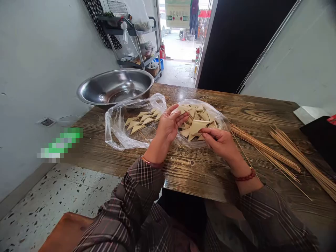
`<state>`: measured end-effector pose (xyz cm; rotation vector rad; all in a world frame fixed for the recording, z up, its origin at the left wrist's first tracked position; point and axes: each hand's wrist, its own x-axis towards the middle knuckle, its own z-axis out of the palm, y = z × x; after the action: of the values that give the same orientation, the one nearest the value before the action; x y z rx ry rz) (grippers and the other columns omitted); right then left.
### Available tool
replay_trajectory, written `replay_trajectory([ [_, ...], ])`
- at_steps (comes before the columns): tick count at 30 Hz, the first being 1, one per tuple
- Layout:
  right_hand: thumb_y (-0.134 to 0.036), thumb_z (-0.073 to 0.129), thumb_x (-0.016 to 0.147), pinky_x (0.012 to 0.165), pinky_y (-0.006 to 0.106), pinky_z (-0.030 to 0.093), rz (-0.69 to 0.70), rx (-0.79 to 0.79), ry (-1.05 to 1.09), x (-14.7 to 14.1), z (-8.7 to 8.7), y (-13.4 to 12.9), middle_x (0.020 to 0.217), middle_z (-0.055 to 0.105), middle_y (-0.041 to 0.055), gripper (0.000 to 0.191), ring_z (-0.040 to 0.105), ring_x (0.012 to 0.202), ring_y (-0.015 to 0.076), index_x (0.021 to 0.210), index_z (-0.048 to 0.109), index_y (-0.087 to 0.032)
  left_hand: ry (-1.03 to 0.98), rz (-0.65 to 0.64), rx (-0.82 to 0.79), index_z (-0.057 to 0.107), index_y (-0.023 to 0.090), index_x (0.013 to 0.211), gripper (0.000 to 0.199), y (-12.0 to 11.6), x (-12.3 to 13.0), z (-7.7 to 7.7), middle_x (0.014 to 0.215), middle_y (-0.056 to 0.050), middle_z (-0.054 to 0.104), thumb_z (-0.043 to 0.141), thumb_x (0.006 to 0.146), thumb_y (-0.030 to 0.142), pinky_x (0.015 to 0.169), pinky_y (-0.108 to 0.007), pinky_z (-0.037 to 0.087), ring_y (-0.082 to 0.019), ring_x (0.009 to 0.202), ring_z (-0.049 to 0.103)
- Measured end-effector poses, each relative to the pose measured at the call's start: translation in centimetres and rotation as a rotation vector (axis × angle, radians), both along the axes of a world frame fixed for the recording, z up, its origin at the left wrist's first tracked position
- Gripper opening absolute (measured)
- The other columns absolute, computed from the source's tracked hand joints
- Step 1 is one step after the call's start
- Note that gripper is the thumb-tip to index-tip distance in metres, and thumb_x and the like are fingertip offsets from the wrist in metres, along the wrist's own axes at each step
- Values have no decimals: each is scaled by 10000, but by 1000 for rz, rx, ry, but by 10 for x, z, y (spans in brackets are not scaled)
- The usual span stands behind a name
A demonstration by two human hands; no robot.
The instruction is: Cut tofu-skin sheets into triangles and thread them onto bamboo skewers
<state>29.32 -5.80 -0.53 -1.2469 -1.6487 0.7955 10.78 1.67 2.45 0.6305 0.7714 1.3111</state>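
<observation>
Grip first: my right hand (223,143) pinches a pale triangular piece (199,126) between thumb and fingertips, by its right end, leaving most of the flat face uncovered. My left hand (168,127) is half curled, palm turned inward, fingertips by the pieces; can't tell if it grasps one.

Rest, largest down:
- Wooden surface (189,171) carries everything. Both forearms reach over its near side, which puts the hands at the middle.
- Steel basin (105,84), far left. Set back there, it is out of the way of my elbows.
- Right clear bag (223,120), mid-surface, mouth spread wide; likely so fingers get in without fighting the plastic. Loose pile (185,132) of the same triangles inside, right under my hands.
- Left clear bag (119,138), just beside it, opened out. Triangles there (136,127) sit in neat rows, mostly pointing alike. Thin sticks show at their near side; can't tell if they pass through.
- Two stick bundles on the right, inner (262,146) and outer (301,158), laid lengthwise with far ends toward the bags, presumably for a short right-hand reach.
- Single stick (243,150) beside my right wrist, apart from both bundles.
</observation>
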Motion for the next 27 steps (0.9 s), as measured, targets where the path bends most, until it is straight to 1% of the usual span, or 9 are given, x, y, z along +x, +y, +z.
replay_trajectory([
  [3, -351, 577, 885, 464, 255, 393, 12, 11, -73, 0, 1, 0, 481, 558, -40, 278, 494, 431, 110, 999, 764, -180, -39, 17, -29, 602, 143, 1183, 327, 1, 0, 1, 856, -55, 743, 531, 884, 34, 860, -289, 575, -145, 845, 740],
  [6, -334, 571, 885, 478, 262, 406, 13, 38, -112, 0, 2, 1, 489, 567, -42, 258, 492, 433, 110, 981, 765, -195, -58, 26, -42, 633, 120, 1144, 293, 1, 0, 1, 861, -70, 741, 512, 892, 30, 870, -285, 572, -144, 859, 737],
  [10, -331, 567, 890, 498, 281, 426, 1, 55, -128, 1, 2, 1, 514, 586, -28, 266, 506, 459, 124, 987, 768, -186, -67, 26, -40, 653, 111, 1094, 256, 1, 0, 0, 899, -86, 742, 535, 881, 33, 895, -297, 568, -161, 918, 733],
  [17, -348, 560, 904, 515, 271, 427, -7, 61, -148, 2, -2, 1, 525, 589, -27, 296, 508, 473, 119, 1018, 766, -169, -69, 28, -35, 652, 125, 1097, 257, 1, 0, 0, 875, -76, 743, 545, 878, 43, 915, -321, 569, -171, 947, 731],
  [27, -339, 559, 898, 530, 278, 429, -5, 48, -146, 1, -1, 2, 531, 584, -35, 277, 505, 471, 117, 995, 763, -179, -76, 19, -30, 657, 109, 1121, 278, 0, 1, 0, 867, -76, 743, 547, 878, 30, 881, -291, 567, -153, 880, 737],
])
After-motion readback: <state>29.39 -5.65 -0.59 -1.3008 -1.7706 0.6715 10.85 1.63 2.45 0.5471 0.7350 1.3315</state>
